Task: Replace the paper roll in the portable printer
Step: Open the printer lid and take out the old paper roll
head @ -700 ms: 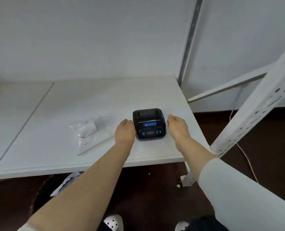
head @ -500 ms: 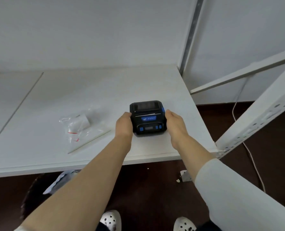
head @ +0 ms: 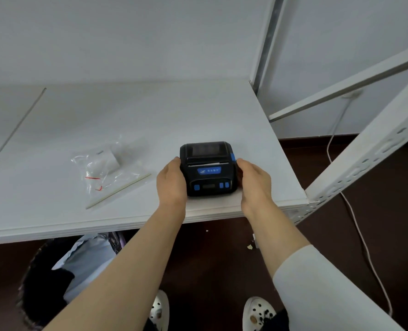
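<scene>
Black boxy plastic portable printer [head: 207, 172] is gripped by its two sides between left hand [head: 172, 181] and right hand [head: 254, 180], and is judged rigid, light, slightly slippery.

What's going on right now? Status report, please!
Copy: left hand and right hand clasp printer sides. Lid shut; spare roll bagged to its left. Nothing blocking.

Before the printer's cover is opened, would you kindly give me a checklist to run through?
1. Portable printer flat on the table: ok.
2. Left hand and right hand hold its sides: ok.
3. Cover shut: ok.
4. Blue latch under a finger: cannot tell.
5. Paper roll unwrapped: not ok, it lies in the plastic bag.
</scene>
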The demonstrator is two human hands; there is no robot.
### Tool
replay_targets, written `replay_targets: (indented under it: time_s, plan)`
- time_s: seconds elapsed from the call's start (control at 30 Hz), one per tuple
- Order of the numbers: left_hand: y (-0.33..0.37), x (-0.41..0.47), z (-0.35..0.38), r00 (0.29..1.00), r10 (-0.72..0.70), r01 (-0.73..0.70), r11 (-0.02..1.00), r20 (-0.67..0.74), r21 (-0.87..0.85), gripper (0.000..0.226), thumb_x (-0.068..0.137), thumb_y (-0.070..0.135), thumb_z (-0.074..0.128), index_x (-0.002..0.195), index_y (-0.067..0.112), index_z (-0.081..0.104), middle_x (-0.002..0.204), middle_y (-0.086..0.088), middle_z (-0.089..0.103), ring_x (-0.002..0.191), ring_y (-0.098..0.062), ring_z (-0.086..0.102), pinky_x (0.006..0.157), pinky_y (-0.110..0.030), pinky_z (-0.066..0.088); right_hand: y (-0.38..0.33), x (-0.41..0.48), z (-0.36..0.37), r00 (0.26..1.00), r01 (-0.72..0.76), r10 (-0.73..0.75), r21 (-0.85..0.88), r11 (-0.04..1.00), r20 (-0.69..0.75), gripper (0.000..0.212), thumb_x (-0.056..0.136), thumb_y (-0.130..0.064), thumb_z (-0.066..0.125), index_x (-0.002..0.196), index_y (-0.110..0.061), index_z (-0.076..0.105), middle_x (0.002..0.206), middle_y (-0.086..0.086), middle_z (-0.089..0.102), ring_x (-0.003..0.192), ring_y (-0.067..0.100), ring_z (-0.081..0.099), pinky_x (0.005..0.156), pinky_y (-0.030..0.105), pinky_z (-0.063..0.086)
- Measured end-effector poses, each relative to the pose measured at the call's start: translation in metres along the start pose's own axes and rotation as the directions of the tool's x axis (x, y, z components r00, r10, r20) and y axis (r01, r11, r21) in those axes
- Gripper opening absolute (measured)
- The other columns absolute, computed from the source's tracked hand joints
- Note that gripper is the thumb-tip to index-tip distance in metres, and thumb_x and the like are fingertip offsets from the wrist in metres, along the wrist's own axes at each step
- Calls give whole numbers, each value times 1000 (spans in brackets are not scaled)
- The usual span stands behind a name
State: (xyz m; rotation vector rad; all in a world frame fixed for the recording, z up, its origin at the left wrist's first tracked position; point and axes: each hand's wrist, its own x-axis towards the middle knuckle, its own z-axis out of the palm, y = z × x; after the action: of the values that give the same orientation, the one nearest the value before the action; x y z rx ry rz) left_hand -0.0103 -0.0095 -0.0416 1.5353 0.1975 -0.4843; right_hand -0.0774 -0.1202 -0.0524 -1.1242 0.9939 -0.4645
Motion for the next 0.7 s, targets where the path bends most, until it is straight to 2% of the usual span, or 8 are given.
replay_targets:
  time_s: [0.07, 0.13, 0.2, 0.23, 0.33, 0.4, 0.57, 0.7]
  plan:
    - [-3, 7, -3, 999, 2, -1, 999, 32, -48, 24, 92, 23, 41, 82, 13, 60, 75, 5, 59, 74, -10, 51, 67, -21, 43, -2, 4, 1, 1000, 1, -1, 33, 999, 15, 15, 85, -19, 60, 73, -13, 66, 78, 2, 64, 81, 14, 58, 79, 28, 48]
    - [-6, 15, -4, 998, 5, 0, 997, 68, -74, 30, 91, 28, 45, 103, 12, 67, 100, 7, 69, 96, -9, 61, 91, -22, 48, -7, 7, 4, 999, 23, -25, 48, 999, 44, 17, 85, -16, 60, 68, -16, 66, 71, -1, 64, 75, 14, 58, 73, 28, 49]
    - [-6, 21, -5, 996, 9, -3, 998, 90, -70, 44, 88, 34, 48, 127, 14, 58, 133, 0, 59, 124, -15, 53, 109, -34, 39, -10, 11, 6, 997, 30, -33, 43, 999, 68, 18, 84, -13, 60, 67, -15, 65, 69, -1, 63, 74, 16, 58, 69, 30, 50]
    - [-6, 22, -5, 996, 9, -2, 997, 89, -73, 47, 89, 33, 49, 132, 15, 53, 140, 0, 54, 128, -17, 50, 112, -36, 36, -11, 14, 7, 997, 16, -19, 48, 999, 71, 16, 84, -12, 60, 70, -15, 66, 72, 1, 65, 75, 17, 59, 70, 31, 51]
    - [-7, 23, -6, 997, 18, -10, 995, 81, -100, 43, 94, 20, 48, 136, 16, 47, 141, 2, 51, 128, -14, 49, 112, -34, 35, -12, 18, 9, 997, -29, 23, 81, 996, 72, 9, 86, -11, 60, 86, -14, 69, 84, 3, 69, 80, 19, 65, 76, 34, 55]
    - [-7, 22, -4, 997, 22, -14, 994, 75, -109, 42, 95, 16, 48, 136, 15, 47, 141, 1, 51, 127, -14, 49, 112, -34, 36, -13, 19, 9, 996, -28, 22, 76, 997, 82, 13, 87, -10, 58, 94, -12, 69, 88, 4, 70, 82, 20, 66, 76, 34, 57]
    - [-9, 25, -3, 997, 27, -19, 993, 69, -112, 41, 95, 17, 48, 136, 14, 47, 141, 0, 52, 126, -15, 50, 111, -35, 37, -13, 18, 7, 989, 13, -18, 34, 999, 145, 21, 90, -10, 53, 80, -16, 70, 81, 2, 69, 73, 14, 65, 64, 27, 57]
    - [-9, 24, -1, 997, 45, -38, 994, 58, -104, 42, 95, 18, 47, 137, 15, 46, 142, 1, 50, 127, -14, 49, 112, -35, 37, -14, 16, 8, 990, 8, -17, 64, 998, 140, 25, 90, -9, 53, 73, -18, 68, 76, 0, 67, 68, 12, 64, 64, 27, 56]
